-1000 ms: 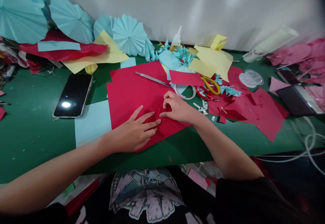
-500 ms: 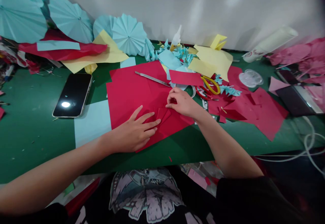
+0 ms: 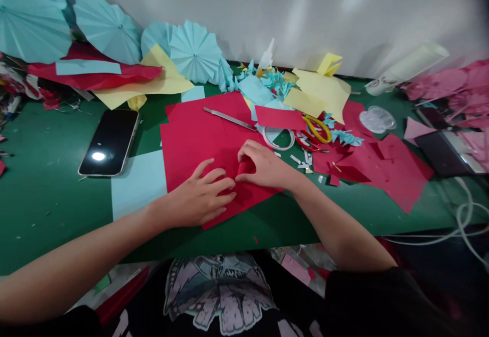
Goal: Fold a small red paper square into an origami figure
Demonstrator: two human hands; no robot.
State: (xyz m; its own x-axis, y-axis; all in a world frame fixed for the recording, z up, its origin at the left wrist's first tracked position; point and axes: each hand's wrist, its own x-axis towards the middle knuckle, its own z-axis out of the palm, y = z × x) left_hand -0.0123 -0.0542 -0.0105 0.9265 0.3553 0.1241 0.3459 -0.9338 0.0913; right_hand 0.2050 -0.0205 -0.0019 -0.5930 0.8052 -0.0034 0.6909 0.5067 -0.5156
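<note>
Red paper sheets [image 3: 191, 143] lie stacked on the green table under both hands. My left hand [image 3: 202, 194] rests on them with its fingers spread, fingertips by a small folded piece of red paper [image 3: 245, 166]. Thumb and fingers of my right hand [image 3: 263, 166] are curled around that piece, pinching it near the left fingertips. Part of the piece is hidden behind the right hand. Above the hands, a slim metal craft knife [image 3: 229, 119] lies across the sheets. Beside the right hand is a white ring of tape [image 3: 279, 139].
Yellow-handled scissors [image 3: 318, 129] and red paper scraps [image 3: 382, 166] lie to the right. A phone [image 3: 110, 143] and a pale blue sheet [image 3: 139, 184] are on the left. Blue pleated paper fans [image 3: 194, 51] stand against the wall. A white cable [image 3: 464, 214] hangs at the right edge.
My right hand has moved left and slightly down toward the left fingertips, and the small red paper now curls up within its grip. My left hand has barely moved; its fingers are a little more bent.
</note>
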